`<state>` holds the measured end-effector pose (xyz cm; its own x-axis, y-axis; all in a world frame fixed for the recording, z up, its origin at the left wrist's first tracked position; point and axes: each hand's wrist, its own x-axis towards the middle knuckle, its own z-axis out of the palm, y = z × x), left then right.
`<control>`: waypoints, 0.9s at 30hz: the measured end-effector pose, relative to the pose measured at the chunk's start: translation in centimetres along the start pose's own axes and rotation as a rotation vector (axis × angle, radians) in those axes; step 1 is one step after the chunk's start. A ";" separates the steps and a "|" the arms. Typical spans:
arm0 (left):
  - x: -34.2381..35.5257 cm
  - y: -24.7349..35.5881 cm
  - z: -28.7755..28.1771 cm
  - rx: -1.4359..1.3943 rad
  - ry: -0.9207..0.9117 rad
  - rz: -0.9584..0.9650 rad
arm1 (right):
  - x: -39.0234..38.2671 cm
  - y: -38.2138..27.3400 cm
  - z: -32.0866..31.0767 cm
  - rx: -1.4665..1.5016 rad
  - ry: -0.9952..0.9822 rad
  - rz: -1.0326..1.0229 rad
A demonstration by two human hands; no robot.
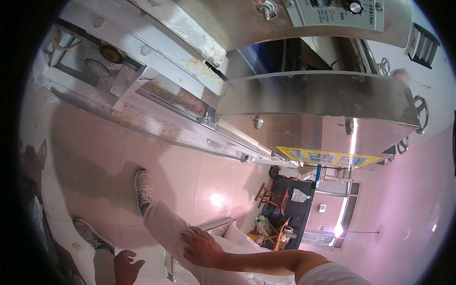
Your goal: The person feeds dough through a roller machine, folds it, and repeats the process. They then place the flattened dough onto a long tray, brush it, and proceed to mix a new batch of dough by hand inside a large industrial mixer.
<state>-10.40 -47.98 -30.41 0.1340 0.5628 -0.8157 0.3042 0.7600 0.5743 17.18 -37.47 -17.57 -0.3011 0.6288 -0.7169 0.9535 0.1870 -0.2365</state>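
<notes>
My right hand [202, 247] lies flat on the thigh of my pale trouser leg [164, 225], fingers spread, holding nothing. Its bare forearm comes in from the lower right. Down at the lower left is my left hand [127, 267], close to my other trouser leg [103, 267]. Its fingers are loosely bent, with a gap between thumb and fingertips and nothing visible in them. Both hands are away from the large stainless steel machine [304, 97] ahead. That machine carries a control panel [335, 14] with a black knob and a metal toggle switch [267, 10].
A pale machine frame [156, 107] dusted with crumbly residue runs along the tiled floor [190, 180]. Metal handwheels [421, 114] stick out at the machine's right. Wooden stools [273, 195] and a black cabinet [297, 187] stand farther off. A white-lined container [232, 232] is beside my leg.
</notes>
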 end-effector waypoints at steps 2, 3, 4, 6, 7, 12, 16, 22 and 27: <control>0.1 -0.8 0.3 -0.005 0.000 0.015 | -0.2 0.1 0.0 -0.005 0.016 -0.004; 0.2 -0.9 0.4 -0.008 -0.004 0.017 | -0.2 0.1 0.0 -0.008 0.024 -0.005; 0.2 -1.0 0.5 -0.011 -0.007 0.020 | -0.2 0.0 0.0 -0.008 0.021 -0.002; 0.2 -1.2 0.6 0.010 -0.014 0.008 | -0.2 -0.1 -0.2 -0.008 0.014 0.004; 0.2 -1.2 0.6 0.020 -0.016 0.001 | -0.2 -0.1 -0.1 -0.012 0.026 0.000; 0.2 -1.2 0.4 0.058 -0.048 -0.069 | -0.3 -0.2 -0.2 -0.016 0.044 -0.009; 0.0 -0.6 -0.3 0.092 -0.081 -0.139 | 0.1 -0.5 -0.5 0.033 -0.020 0.043; 2.5 -9.5 2.9 0.012 -0.064 -0.060 | -0.6 -1.5 -0.5 0.071 -0.032 0.105; -3.3 -12.3 7.3 0.508 0.187 0.296 | -2.0 -1.7 -1.4 0.033 -0.077 0.131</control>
<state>-7.68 -61.57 -35.34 0.1278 0.8085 -0.5744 0.6968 0.3389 0.6321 16.14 -38.02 -14.84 -0.1759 0.5862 -0.7909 0.9840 0.0816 -0.1584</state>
